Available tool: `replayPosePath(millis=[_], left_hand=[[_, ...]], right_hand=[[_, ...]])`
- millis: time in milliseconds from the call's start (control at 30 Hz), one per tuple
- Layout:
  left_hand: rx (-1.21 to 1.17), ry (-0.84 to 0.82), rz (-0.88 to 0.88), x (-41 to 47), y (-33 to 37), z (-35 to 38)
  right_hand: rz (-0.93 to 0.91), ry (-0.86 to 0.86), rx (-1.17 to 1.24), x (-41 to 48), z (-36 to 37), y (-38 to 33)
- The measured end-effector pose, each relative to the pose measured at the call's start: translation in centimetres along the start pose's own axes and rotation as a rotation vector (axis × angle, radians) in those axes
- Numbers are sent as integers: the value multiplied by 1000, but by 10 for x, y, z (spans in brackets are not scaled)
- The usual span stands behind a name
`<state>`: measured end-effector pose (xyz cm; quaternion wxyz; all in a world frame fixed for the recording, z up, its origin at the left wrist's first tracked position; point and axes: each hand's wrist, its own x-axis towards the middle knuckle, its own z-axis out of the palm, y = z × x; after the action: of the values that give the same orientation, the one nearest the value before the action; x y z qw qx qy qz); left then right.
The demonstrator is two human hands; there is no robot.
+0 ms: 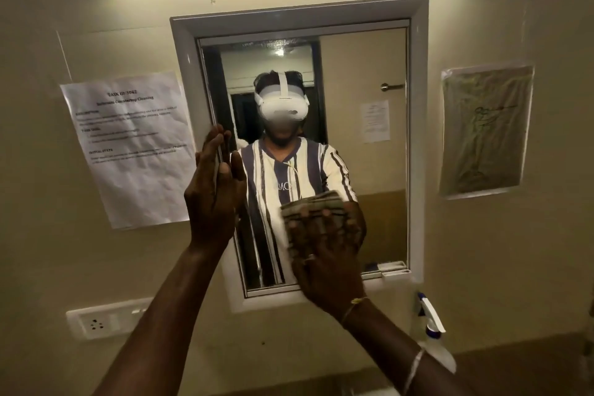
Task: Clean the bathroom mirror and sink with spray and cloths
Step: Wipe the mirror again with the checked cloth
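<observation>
Cream wall, mirror [363, 138]: my left hand [213, 190] flat on its left edge, fingers straight; my right hand [328, 251] presses the cloth [313, 202] low on the glass, fingers spread. Mid-wipe, I reckon; sink to come.

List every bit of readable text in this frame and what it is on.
"TASK ID", number too blurred: paper sheet left of the mirror.
"Bathroom Countertop Cleaning": same sheet; smaller print too blurred.
"MO": reflected shirt, letters cut off.
Reflected door notice and plastic-sleeved sheet: unreadable.
</observation>
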<state>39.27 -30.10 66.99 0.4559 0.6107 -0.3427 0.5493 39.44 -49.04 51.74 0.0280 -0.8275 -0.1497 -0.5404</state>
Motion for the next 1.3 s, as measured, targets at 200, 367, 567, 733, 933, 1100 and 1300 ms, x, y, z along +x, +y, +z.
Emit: replayPosePath(millis=[200, 367, 567, 733, 933, 1100, 1300], left_hand=[[24, 24, -2, -3, -7, 5], [-28, 35, -41, -6, -2, 9], [-62, -29, -97, -14, 0, 4], [-73, -91, -109, -22, 7, -3], [-33, -127, -103, -22, 2, -10], [-69, -102, -109, -25, 1, -4], [-66, -83, -90, -26, -3, -1]], right_hand=[[490, 8, -53, -38, -9, 60], [574, 81, 18, -33, -3, 40], [377, -37, 88, -30, 14, -12], [-39, -176, 164, -28, 31, -67], [-206, -223, 79, -28, 33, -73], [-236, -214, 26, -55, 23, -28], [152, -128, 56, -102, 16, 17]])
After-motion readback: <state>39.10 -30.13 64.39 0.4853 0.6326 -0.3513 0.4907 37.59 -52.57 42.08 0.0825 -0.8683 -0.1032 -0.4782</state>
